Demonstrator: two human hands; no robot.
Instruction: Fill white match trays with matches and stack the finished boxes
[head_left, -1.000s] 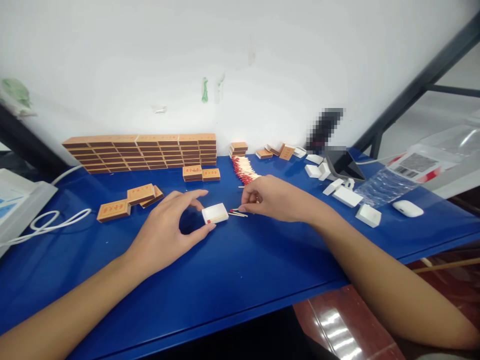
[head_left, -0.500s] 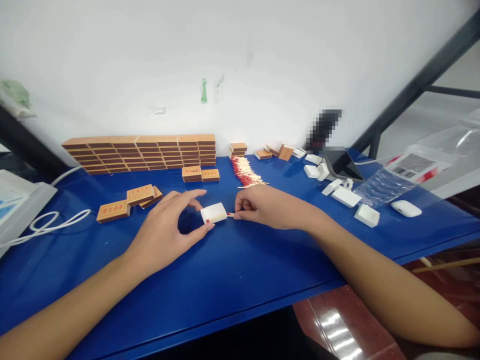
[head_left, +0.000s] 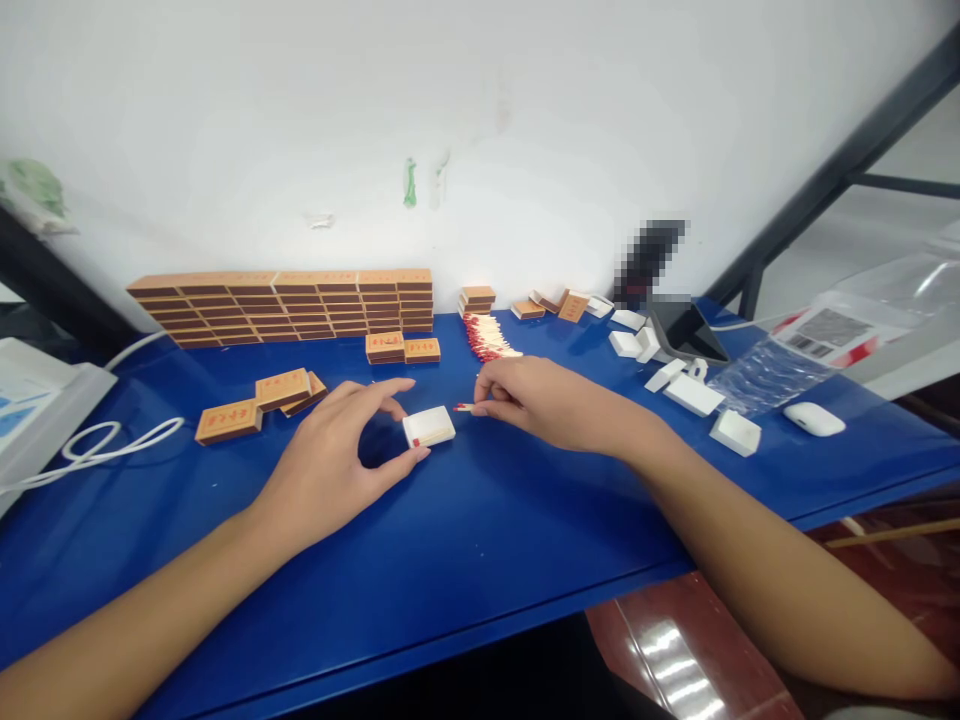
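A white matchbox tray [head_left: 429, 424] lies on the blue table with a few matches [head_left: 433, 437] along its near side. My left hand [head_left: 349, 440] curves round the tray's left end, thumb at the near edge and a finger by the far left corner; it steadies the tray. Just right of the tray, my right hand [head_left: 525, 400] pinches matches [head_left: 461, 408], their red heads pointing left, above the table. Behind that hand lies a heap of loose red-headed matches [head_left: 487, 337], partly hidden by it.
Stacked matchboxes [head_left: 300, 305] line the wall. Loose matchboxes [head_left: 229, 420] lie at left, and two more groups stand mid-table. At right are white trays [head_left: 694, 394], a dark dustpan-like scoop [head_left: 686, 332], a white earbud case [head_left: 814, 419] and plastic packaging [head_left: 780, 350]. A white cable [head_left: 112, 440] coils at left.
My right hand has shifted slightly back and right, raising the pinched matches away from the tray's right end; more red heads show. My left hand and the tray stay put.
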